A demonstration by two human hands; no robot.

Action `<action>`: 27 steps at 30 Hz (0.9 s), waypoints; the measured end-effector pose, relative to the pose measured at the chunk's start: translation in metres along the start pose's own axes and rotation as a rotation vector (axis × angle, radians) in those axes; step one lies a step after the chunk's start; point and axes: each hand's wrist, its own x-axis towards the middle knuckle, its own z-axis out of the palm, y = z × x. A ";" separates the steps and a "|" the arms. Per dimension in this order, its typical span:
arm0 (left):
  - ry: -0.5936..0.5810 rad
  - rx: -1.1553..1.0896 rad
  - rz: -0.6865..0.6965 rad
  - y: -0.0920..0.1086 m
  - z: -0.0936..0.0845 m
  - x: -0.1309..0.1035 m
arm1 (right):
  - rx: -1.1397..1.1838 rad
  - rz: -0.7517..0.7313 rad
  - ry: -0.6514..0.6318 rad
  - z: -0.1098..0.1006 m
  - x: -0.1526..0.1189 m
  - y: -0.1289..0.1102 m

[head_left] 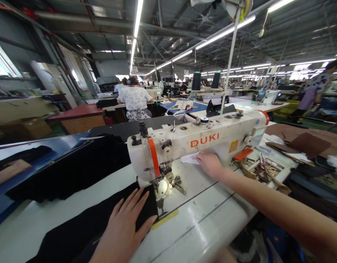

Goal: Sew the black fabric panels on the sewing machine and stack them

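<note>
Black cloth (83,230) lies flat on the white tabletop (201,226), stretching from the lower left up to the needle of the sewing machine (201,142), a cream machine with orange lettering on its arm. The left hand (124,226) rests palm down on the cloth just in front of the needle, its grip spread wide with the fingers (135,201) flat and apart, pressing the cloth onto the tabletop without pinching it. The right hand (209,163) reaches under the arm of the machine, well to the right of the needle, and touches a white scrap (189,158) lying at the base of the machine; its fingers are curled onto the scrap, but whether they pinch it cannot be told. More black cloth is heaped behind the machine on the left. Scissors and small tools (263,170) lie in a tray at the right end. Farther back, a person in a white top (135,100) sits at another bench.
</note>
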 end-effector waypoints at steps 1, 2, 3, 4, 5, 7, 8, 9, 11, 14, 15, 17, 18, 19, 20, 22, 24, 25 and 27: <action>0.072 0.009 0.024 0.000 -0.003 -0.002 | 0.009 0.000 -0.002 -0.004 -0.003 -0.001; 0.148 0.016 0.047 0.001 -0.006 -0.003 | 0.021 -0.003 -0.004 -0.009 -0.008 -0.003; 0.220 0.022 0.076 0.004 -0.011 -0.005 | 0.034 -0.013 -0.006 -0.012 -0.014 -0.008; 0.279 0.027 0.116 0.008 -0.016 -0.007 | 0.054 -0.035 -0.006 -0.015 -0.022 -0.015; 0.320 0.031 0.166 0.015 -0.022 -0.008 | 0.080 -0.066 -0.005 -0.017 -0.031 -0.024; 0.346 0.032 0.297 0.031 -0.031 -0.008 | 0.187 -0.179 -0.005 -0.019 -0.047 -0.048; 0.349 0.027 0.358 0.039 -0.035 -0.007 | 0.268 -0.238 -0.010 -0.019 -0.054 -0.062; 0.352 0.021 0.410 0.045 -0.038 -0.006 | 0.350 -0.283 -0.031 -0.018 -0.058 -0.076; 0.374 0.006 0.464 0.053 -0.042 -0.003 | 0.538 -0.307 -0.098 -0.015 -0.061 -0.101; 0.406 -0.031 0.453 0.045 -0.046 -0.002 | 0.802 -0.260 -0.200 -0.009 -0.056 -0.124; 0.399 -0.053 0.439 0.039 -0.047 -0.002 | 0.853 -0.261 -0.195 -0.007 -0.054 -0.127; 0.391 -0.096 0.384 0.024 -0.048 -0.001 | 0.868 -0.310 -0.089 -0.002 -0.051 -0.127; 0.386 -0.109 0.338 0.016 -0.048 -0.001 | 0.838 -0.345 -0.005 0.001 -0.050 -0.125; 0.384 -0.117 0.281 0.009 -0.046 0.001 | 0.797 -0.379 0.081 0.005 -0.050 -0.122; 0.382 -0.123 0.221 0.002 -0.043 0.002 | 0.753 -0.415 0.154 0.009 -0.051 -0.120; 0.367 -0.146 0.138 -0.007 -0.035 0.007 | 0.669 -0.525 0.230 0.017 -0.055 -0.117; 0.309 -0.198 0.138 -0.011 -0.025 0.011 | 0.588 -0.678 0.229 0.024 -0.061 -0.117; 0.261 -0.230 0.157 -0.011 -0.021 0.013 | 0.546 -0.741 0.212 0.026 -0.064 -0.118; 0.153 -0.281 0.197 -0.010 -0.015 0.016 | 0.475 -0.803 0.172 0.030 -0.068 -0.120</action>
